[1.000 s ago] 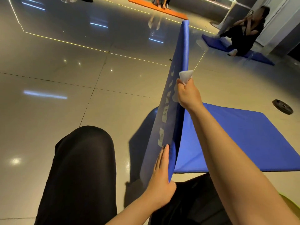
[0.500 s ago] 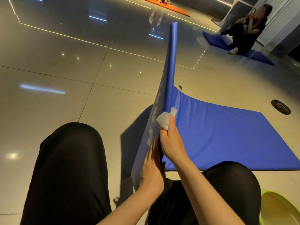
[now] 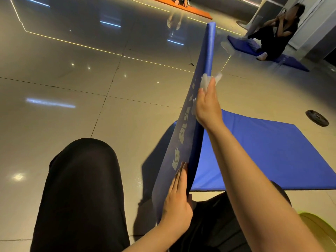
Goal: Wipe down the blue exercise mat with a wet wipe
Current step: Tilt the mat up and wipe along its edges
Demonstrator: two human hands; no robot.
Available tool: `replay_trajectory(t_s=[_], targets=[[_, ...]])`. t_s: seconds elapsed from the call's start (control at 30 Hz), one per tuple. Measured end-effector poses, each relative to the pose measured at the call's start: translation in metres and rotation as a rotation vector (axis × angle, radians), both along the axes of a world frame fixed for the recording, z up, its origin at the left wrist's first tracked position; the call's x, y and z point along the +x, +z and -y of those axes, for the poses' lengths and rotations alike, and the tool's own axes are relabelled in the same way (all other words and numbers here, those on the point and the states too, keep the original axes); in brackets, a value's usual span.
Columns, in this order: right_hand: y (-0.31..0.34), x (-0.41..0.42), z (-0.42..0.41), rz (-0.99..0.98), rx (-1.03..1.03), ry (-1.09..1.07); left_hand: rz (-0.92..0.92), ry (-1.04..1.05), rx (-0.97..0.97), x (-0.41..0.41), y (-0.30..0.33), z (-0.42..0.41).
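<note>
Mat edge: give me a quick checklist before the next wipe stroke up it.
1. Wipe under right hand: ok.
2. Wipe on the raised fold's edge of the mat: ok.
3. Left hand flat against the fold's lower part, bracing it: ok.
4. Edge above the wipe unobstructed to the top: ok.
5. Wipe still wet: cannot tell.
6. Flat half lying on the floor: ok.

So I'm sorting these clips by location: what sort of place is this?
Probably a gym or fitness studio. The person is wiping a folding blue exercise mat on a glossy tiled floor, another person sits on a second blue mat, and a weight plate lies nearby.
</note>
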State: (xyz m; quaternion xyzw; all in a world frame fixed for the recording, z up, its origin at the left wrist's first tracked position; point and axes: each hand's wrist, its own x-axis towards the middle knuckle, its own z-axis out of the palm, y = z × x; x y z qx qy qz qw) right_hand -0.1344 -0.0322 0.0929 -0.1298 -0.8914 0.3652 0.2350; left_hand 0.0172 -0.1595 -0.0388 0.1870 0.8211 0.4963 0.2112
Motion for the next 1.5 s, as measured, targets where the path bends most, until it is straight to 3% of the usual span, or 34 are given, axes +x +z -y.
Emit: replay_trajectory(t_s=[0.1, 0.27, 0.6, 0.7, 0.97, 1.3, 1.5], targets=[[-0.035, 0.038, 0.009, 0.102, -0.008, -0.012, -0.005, 0.037, 0.054, -0.006, -0.006, 0.001], [-0.086, 0.12, 0.038, 0.154, 0.133, 0.186, -0.046, 0.112, 0.153, -0.015, -0.009, 0.002], [-0.007, 0.016, -0.054, 0.11, 0.68, 0.068, -0.013, -0.065, 0.165, -0.001, 0.004, 0.007], [-0.007, 0.015, -0.059, 0.091, 0.656, 0.059, 0.013, -0.058, 0.187, -0.002, 0.007, 0.008], [-0.087, 0.116, -0.007, 0.085, 0.611, 0.252, 0.026, -0.015, 0.179, -0.018, 0.008, 0.01], [-0.004, 0.01, -0.049, 0.095, 0.712, 0.079, 0.05, -0.104, 0.218, -0.014, 0.011, 0.024], [-0.051, 0.038, -0.012, 0.044, 0.628, 0.187, 0.092, 0.04, 0.285, -0.026, 0.002, 0.031]])
